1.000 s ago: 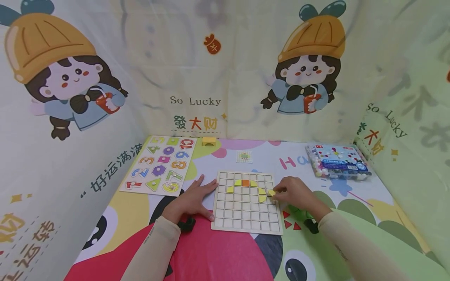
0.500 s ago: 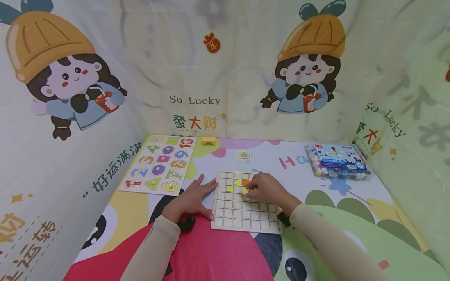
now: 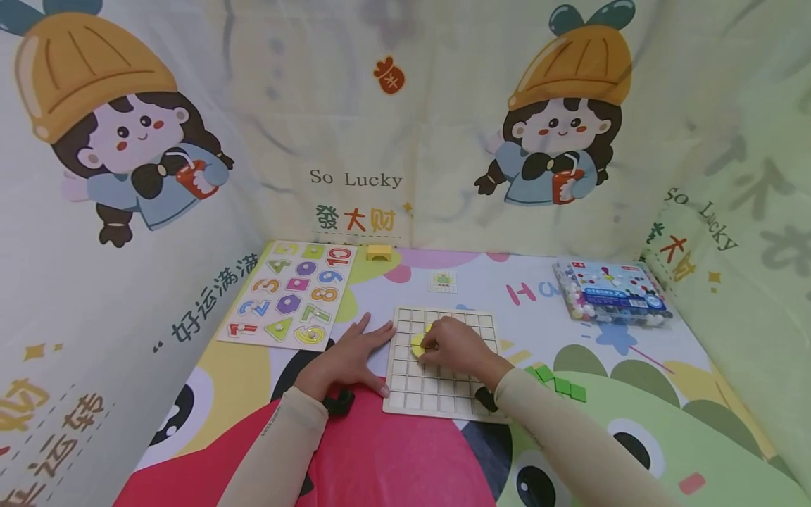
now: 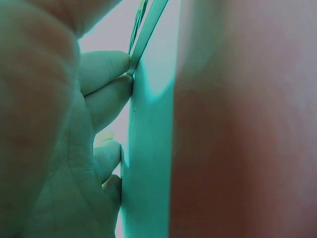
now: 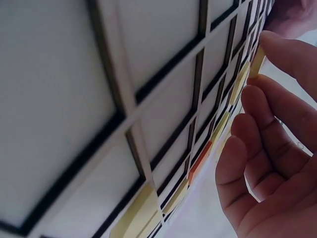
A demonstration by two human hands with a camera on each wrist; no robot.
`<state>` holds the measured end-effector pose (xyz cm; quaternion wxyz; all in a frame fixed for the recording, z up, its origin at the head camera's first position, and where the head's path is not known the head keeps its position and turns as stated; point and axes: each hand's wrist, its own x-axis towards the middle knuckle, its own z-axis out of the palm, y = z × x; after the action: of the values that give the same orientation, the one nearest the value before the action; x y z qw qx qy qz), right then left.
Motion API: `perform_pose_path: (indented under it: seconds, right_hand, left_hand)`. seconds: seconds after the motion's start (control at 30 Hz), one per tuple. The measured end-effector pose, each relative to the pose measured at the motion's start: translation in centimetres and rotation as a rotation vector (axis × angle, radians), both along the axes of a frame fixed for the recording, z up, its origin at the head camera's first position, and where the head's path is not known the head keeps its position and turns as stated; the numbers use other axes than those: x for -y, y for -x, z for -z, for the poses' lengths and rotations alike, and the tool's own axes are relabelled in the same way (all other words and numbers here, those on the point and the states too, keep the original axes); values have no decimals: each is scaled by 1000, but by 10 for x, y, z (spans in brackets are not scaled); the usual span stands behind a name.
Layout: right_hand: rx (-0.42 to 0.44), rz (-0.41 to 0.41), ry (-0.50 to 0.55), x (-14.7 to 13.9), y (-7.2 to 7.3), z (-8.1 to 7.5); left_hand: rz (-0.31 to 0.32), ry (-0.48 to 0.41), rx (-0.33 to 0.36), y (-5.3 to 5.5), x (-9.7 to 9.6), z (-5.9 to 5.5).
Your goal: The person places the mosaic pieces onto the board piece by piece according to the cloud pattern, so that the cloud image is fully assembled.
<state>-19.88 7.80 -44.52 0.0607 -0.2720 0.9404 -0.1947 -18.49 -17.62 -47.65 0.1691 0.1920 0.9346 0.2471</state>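
A wooden grid board (image 3: 437,405) with square cells lies in front of me. My right hand (image 3: 465,348) is over its upper left part and pinches a small yellow tile (image 5: 257,62) between thumb and index finger. Other yellow tiles (image 5: 136,213) and one orange-red tile (image 5: 199,161) sit in cells, as the right wrist view shows; in the head view the right hand hides most of them. My left hand (image 3: 345,359) rests with spread fingers at the board's left edge, its fingertips (image 4: 111,101) right against the side.
Several green square tiles (image 3: 562,385) lie beyond the right forearm. At the back are a number puzzle board (image 3: 304,303), a yellow arch block (image 3: 379,253), a small printed card (image 3: 443,282) and a clear box of beads (image 3: 611,296). Patterned cloth walls surround the table.
My right hand has moved left from the board's right edge, across the board to its upper left, carrying a yellow tile. The forearm has uncovered green tiles. The left hand has stayed in place.
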Motion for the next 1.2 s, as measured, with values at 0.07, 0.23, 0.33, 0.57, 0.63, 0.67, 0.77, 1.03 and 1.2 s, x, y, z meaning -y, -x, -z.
perform_pose_path:
  seconds: [0.07, 0.23, 0.33, 0.57, 0.63, 0.67, 0.77, 1.03, 1.2]
  right_hand:
    - [6, 7, -12, 1, 0, 1]
    - [-6, 7, -35, 2, 1, 4]
    - [-19, -3, -37, 1, 1, 5]
    - [-13, -4, -30, 1, 0, 5]
    - [-16, 1, -34, 2, 0, 6]
    - [-18, 4, -37, 2, 0, 7]
    - [-22, 15, -44, 2, 0, 7]
    - [-21, 33, -54, 4, -2, 7]
    - [-44, 17, -72, 4, -2, 8]
  left_hand:
    - [4, -1, 1, 0, 0, -1]
    - [0, -6, 7, 0, -1, -4]
    - [-2, -3, 3, -1, -2, -4]
    - [-6, 2, 0, -1, -3, -3]
    - [-5, 1, 0, -1, -3, -3]
    - [-3, 0, -1, -1, -3, -3]
    - [2, 1, 0, -1, -3, -4]
    - [-1, -4, -1, -1, -3, -3]
    - [-8, 1, -4, -1, -3, -3]
